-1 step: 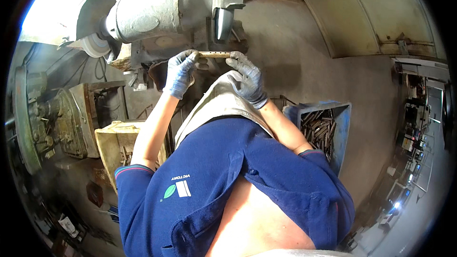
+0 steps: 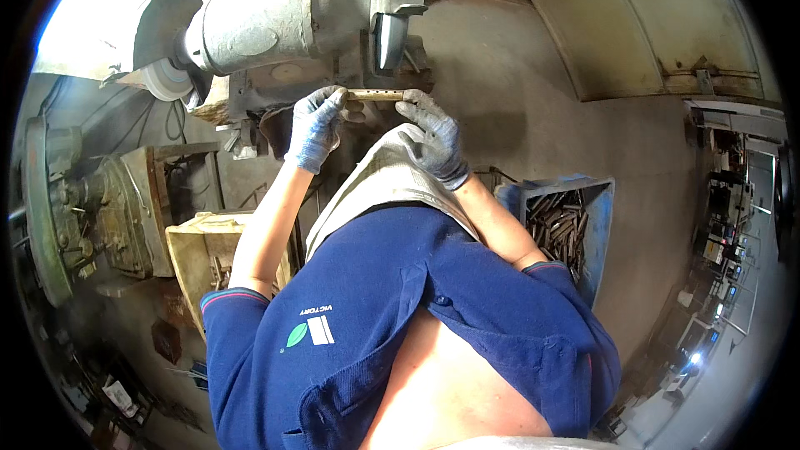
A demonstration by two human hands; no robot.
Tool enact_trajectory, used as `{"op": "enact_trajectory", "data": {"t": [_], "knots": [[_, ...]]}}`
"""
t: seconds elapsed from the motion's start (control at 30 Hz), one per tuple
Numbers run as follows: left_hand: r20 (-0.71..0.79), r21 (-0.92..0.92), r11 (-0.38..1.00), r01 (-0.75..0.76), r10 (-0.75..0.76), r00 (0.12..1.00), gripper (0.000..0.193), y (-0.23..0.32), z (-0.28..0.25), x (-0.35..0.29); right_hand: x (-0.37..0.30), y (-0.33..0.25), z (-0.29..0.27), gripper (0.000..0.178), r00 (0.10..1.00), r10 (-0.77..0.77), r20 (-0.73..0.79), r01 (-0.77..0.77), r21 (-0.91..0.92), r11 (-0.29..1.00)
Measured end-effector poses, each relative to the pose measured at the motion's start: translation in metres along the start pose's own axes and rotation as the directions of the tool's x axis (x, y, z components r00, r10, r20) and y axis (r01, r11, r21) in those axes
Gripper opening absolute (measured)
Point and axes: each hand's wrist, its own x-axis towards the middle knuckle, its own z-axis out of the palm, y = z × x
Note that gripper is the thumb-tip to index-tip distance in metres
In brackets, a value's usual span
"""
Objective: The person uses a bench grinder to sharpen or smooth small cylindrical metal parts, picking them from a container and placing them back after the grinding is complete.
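Observation:
Between my two gloved hands lies a slim metal bar [image 2: 375, 95] with a row of small dark holes, held level from left to right. My left hand [image 2: 317, 127] closes its fingers on the bar's left end. At the other end, the fingertips of my right hand [image 2: 434, 137] pinch the bar, its thumb lower down and apart. Just beyond the bar stands a bench grinder [image 2: 267, 25] with a grey cylindrical body. Its right wheel [image 2: 392, 42] sits in a housing above the bar, and a pale wheel [image 2: 165, 79] shows at the left end.
A blue bin [image 2: 599, 225] full of narrow metal pieces stands to my right. At my left is a yellowish box [image 2: 187, 258] with a few metal pieces in it. Farther left stands a greenish machine [image 2: 112, 217]. A light apron [image 2: 379, 171] covers my lap.

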Motion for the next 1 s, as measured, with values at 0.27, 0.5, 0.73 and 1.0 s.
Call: {"op": "enact_trajectory", "data": {"t": [0.27, 0.5, 0.73, 1.0], "knots": [[-0.025, 0.163, 0.986, -0.035, 0.040, 0.999, 0.015, 0.002, 0.015, 0.004, 0.003, -0.015, -0.013, 0.040, 1.000, -0.023, 0.004, 0.023, -0.013, 1.000], [-0.003, 0.233, 0.967, -0.102, 0.106, 0.994, 0.013, -0.006, 0.010, 0.004, -0.006, -0.010, -0.007, 0.027, 0.988, 0.153, -0.021, -0.151, 0.084, 0.985], [0.022, 0.371, 0.912, -0.176, 0.180, 0.983, 0.008, -0.005, 0.014, 0.005, -0.014, 0.008, 0.006, 0.021, 0.864, 0.504, 0.007, -0.440, 0.497, 0.748], [0.020, 0.334, 0.931, -0.150, 0.152, 0.988, 0.009, -0.023, -0.002, 0.022, -0.015, 0.019, 0.008, 0.024, 0.957, 0.282, -0.067, -0.267, 0.178, 0.947]]}}
